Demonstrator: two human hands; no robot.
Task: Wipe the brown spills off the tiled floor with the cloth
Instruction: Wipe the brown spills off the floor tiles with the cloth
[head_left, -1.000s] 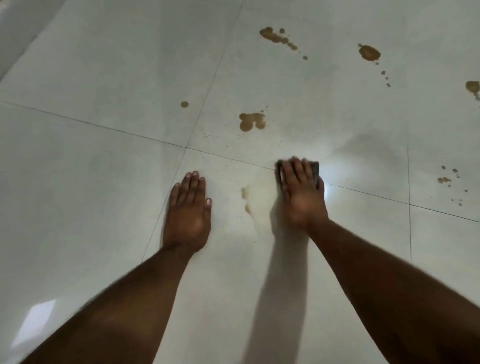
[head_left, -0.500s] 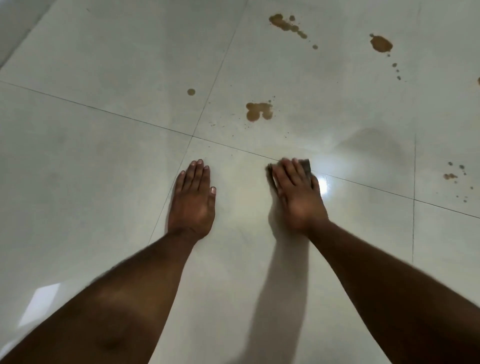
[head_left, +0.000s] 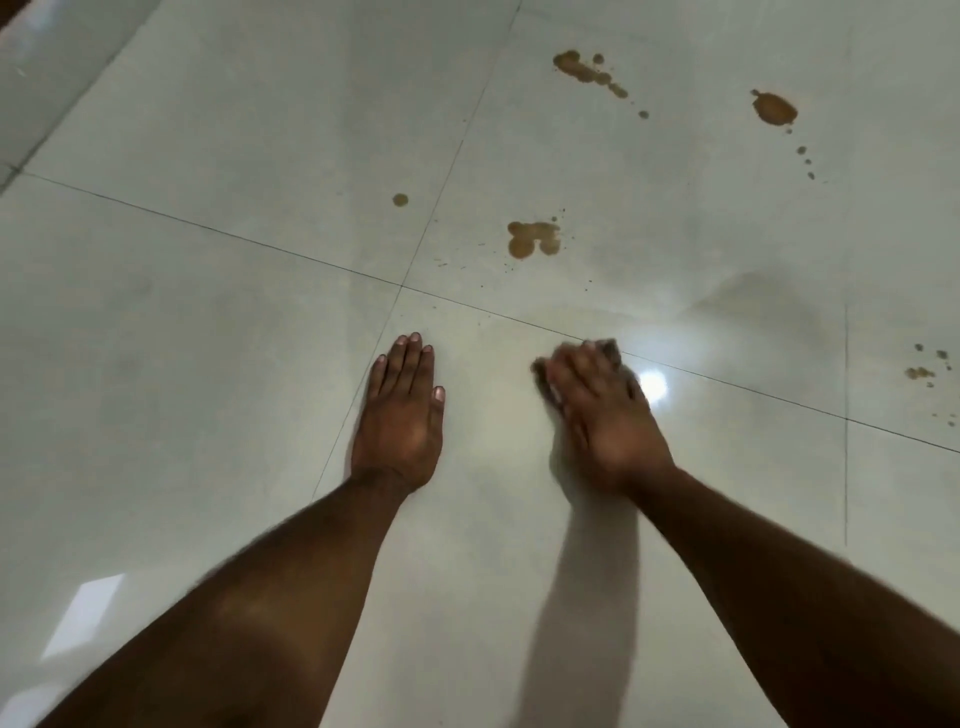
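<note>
left hand flat on floor, right hand on cloth beside it, spills beyond

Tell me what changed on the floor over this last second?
The small brown smear between the hands is gone, wiped away by the right hand pressing the cloth. The left hand stayed flat on the tiled floor, and the spills farther ahead are untouched.

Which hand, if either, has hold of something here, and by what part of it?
The right hand lies over a dark cloth, pressing it to the tiled floor; only the cloth's far edge shows, so the exact hold cannot be told. The left hand rests flat, holding nothing.
</note>
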